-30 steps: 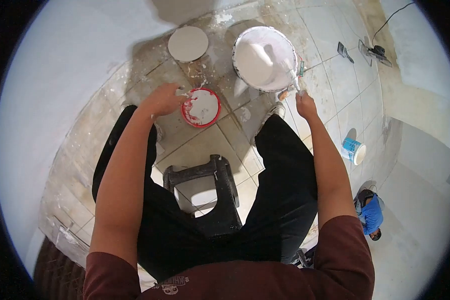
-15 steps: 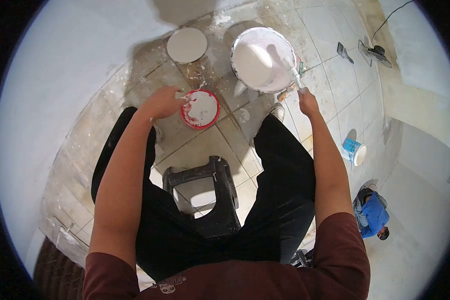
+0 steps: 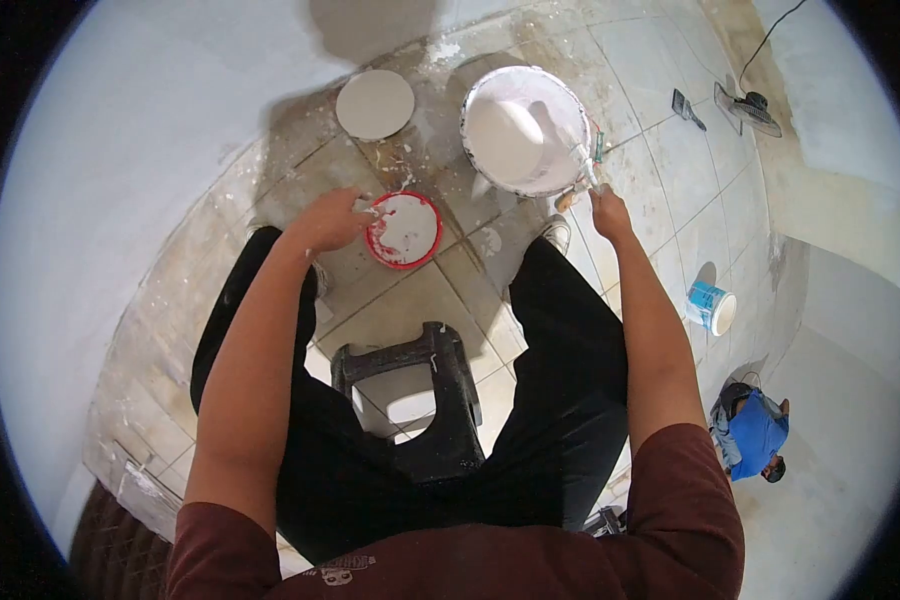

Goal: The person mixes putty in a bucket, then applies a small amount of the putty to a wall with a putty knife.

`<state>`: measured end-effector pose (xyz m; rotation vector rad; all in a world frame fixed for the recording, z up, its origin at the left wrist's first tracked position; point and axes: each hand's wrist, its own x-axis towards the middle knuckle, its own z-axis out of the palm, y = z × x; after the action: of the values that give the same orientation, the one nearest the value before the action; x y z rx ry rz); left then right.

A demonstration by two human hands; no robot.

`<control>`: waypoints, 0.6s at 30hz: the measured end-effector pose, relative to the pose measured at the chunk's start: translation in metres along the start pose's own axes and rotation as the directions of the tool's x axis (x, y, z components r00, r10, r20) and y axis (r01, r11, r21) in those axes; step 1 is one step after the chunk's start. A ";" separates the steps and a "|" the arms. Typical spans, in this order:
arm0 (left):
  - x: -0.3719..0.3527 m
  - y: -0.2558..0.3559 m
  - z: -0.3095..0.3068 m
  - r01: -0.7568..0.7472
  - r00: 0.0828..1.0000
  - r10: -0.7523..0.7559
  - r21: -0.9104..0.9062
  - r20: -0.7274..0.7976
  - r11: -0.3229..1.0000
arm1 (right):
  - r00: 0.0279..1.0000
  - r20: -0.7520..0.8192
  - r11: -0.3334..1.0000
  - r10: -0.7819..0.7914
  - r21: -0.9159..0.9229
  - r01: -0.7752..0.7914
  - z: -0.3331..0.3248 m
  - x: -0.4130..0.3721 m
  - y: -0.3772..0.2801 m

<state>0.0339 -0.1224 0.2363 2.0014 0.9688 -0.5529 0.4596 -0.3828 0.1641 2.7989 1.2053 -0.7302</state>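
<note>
My left hand (image 3: 332,219) is closed at the left edge of a small red-rimmed tub (image 3: 416,224), which holds white paste and has smears along its inner wall. My right hand (image 3: 610,212) grips a slim, pale, paste-smeared tool (image 3: 589,172) at the right rim of a large white bucket (image 3: 477,95). The tool's far end reaches over the bucket's wall, and its kind does not show. White mix fills the lower part of the bucket. Behind the tub lies a round white lid (image 3: 375,104).
A black stool (image 3: 450,400) stands between my legs on the paint-spattered tile floor. To the right lie a brush (image 3: 687,110), a flat trowel (image 3: 750,110) and a blue-and-white tub (image 3: 711,308). A person in blue (image 3: 755,435) is farther off at right. A wall rises at left.
The whole view has shifted slightly. My right hand and the tool sit a little closer to the bucket's rim. The person in blue has moved an arm.
</note>
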 end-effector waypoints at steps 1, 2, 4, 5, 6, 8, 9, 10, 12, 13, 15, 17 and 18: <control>0.001 -0.001 0.002 -0.001 1.000 0.001 -0.007 0.000 1.000 | 1.000 0.017 0.999 0.024 -0.030 -0.023 0.005 0.000 0.006; 0.002 -0.003 0.004 -0.011 1.000 0.011 0.005 0.007 1.000 | 0.998 0.031 0.997 0.047 -0.058 -0.045 0.014 0.000 0.015; 0.002 -0.007 0.004 -0.027 0.999 0.026 0.037 0.019 0.999 | 0.999 0.016 0.997 0.051 -0.062 -0.050 0.018 0.004 0.020; 0.002 -0.007 0.003 -0.030 0.999 0.029 0.027 0.017 0.999 | 0.999 -0.011 0.999 0.033 -0.042 -0.034 0.015 0.004 0.019; 0.003 -0.007 0.002 -0.031 0.999 0.031 0.017 0.015 0.999 | 0.999 -0.036 1.000 0.015 -0.023 -0.016 0.013 0.003 0.016; 0.002 -0.008 0.004 -0.024 1.000 0.023 0.016 0.009 1.000 | 0.999 -0.045 0.999 -0.013 -0.043 0.011 0.019 0.004 0.020; 0.002 -0.008 0.006 -0.018 1.000 0.018 0.025 0.002 1.000 | 0.998 -0.053 0.998 -0.025 -0.053 0.023 0.020 0.004 0.022; 0.002 -0.006 0.005 -0.013 1.000 0.013 0.037 -0.005 0.999 | 0.997 -0.061 0.997 -0.037 -0.063 0.033 0.019 0.004 0.021; 0.001 -0.004 0.004 -0.002 1.000 0.002 0.032 0.016 0.999 | 0.999 -0.024 0.998 0.021 -0.061 -0.023 0.017 0.003 0.018; 0.001 -0.003 0.002 0.004 1.000 -0.005 0.029 0.025 1.000 | 0.999 -0.006 0.997 0.049 -0.062 -0.049 0.014 0.002 0.013; -0.001 0.000 0.000 0.012 1.000 -0.013 0.022 0.027 1.000 | 0.999 -0.033 1.000 0.018 0.007 -0.018 0.006 -0.001 0.004; -0.001 0.000 0.001 0.018 1.000 -0.018 0.009 0.022 1.000 | 1.000 -0.027 1.000 0.009 -0.007 -0.010 0.011 0.002 0.010; -0.002 0.000 0.002 0.018 1.000 -0.018 0.003 0.016 1.000 | 1.000 -0.009 0.998 0.018 -0.054 -0.019 0.020 0.005 0.019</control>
<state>0.0328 -0.1247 0.2363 1.9899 0.9779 -0.5799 0.4675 -0.3963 0.1406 2.7689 1.1805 -0.6743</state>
